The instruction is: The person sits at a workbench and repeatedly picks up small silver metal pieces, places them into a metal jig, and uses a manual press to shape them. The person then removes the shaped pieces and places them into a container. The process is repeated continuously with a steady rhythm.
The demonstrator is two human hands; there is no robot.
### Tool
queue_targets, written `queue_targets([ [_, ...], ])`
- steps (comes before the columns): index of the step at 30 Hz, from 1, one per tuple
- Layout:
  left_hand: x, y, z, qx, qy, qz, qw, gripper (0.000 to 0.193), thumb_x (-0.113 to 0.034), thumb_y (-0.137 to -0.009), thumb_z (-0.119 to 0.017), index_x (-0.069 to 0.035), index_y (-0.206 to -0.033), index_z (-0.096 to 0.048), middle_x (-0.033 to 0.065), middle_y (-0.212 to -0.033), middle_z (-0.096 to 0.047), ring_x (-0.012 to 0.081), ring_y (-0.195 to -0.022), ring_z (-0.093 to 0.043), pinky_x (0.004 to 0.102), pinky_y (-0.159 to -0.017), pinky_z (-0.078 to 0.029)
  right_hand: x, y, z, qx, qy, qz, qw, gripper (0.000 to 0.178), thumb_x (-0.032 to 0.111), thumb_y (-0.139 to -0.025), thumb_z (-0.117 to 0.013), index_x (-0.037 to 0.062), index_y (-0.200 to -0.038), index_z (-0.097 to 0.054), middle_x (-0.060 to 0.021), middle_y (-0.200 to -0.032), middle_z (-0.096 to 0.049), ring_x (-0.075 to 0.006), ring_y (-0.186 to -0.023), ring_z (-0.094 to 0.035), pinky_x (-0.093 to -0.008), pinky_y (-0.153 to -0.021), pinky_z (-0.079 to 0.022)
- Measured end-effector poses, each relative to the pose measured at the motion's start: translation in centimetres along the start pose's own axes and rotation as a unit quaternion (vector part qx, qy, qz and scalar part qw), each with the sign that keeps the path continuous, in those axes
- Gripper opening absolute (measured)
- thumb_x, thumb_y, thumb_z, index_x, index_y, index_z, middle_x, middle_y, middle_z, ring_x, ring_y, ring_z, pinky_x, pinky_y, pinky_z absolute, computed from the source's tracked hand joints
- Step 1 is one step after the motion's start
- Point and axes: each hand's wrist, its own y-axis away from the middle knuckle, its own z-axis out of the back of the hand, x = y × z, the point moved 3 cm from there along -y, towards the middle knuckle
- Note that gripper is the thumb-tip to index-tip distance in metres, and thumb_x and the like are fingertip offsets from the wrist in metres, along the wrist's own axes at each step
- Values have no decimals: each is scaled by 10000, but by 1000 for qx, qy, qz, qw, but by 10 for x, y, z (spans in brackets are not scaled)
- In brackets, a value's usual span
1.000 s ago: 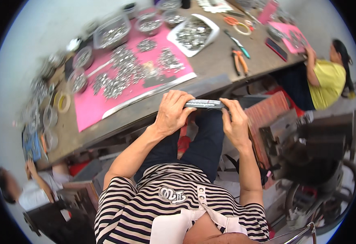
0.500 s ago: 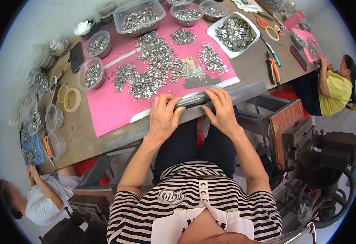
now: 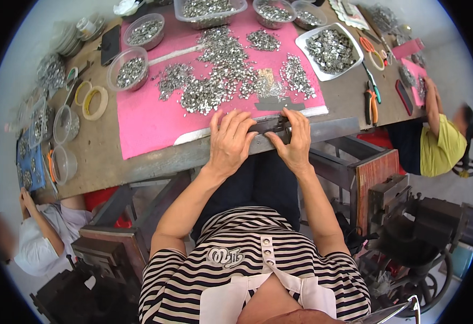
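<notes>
At the bench's near edge, my left hand [image 3: 230,139] and my right hand [image 3: 295,141] grip a dark, narrow metal bar [image 3: 266,126] between fingers and thumbs. Most of its left part is hidden under my left fingers. Just beyond it lies a pink mat [image 3: 144,127], with loose heaps of small shiny metal pieces [image 3: 207,93] spread over it. A flat grey strip [image 3: 277,102] rests on the mat right behind my fingertips. Beside it is a small tan patch [image 3: 265,80] with silvery bits around it.
Plastic tubs [image 3: 130,83] and a white tray [image 3: 331,73] of metal pieces stand behind the heaps. Pliers [image 3: 370,103] lie at right, tape rolls [image 3: 95,103] at left. A metal strip [image 3: 336,128] runs along the front edge. Co-workers sit at left [image 3: 39,237] and right [image 3: 441,140].
My left hand has slid right along the bar, closer to my right hand, and covers more of it. The whole view has shifted slightly.
</notes>
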Motion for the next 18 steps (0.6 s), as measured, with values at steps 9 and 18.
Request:
queue_targets([
  [9,4,55,32,-187,253,-1,949,264,-143,-1090,-463,-11,-1318,-472,195,-1291,-610,345,-1286,-584,542,-1143,-394,2,0,-1,-25,27,25,999,620,284,-753,-872,52,-1276,-633,-107,-1227,-634,-330,-1187,-563,-455,-992,-443],
  [18,15,94,74,54,483,418,768,409,-236,-1125,-441,67,-1379,-548,209,-1254,-687,270,-1136,-703,342,-938,-575,0,4,0,-38,45,31,998,553,303,-777,-859,67,-1236,-660,-89,-1236,-631,-319,-1186,-564,-445,-969,-449],
])
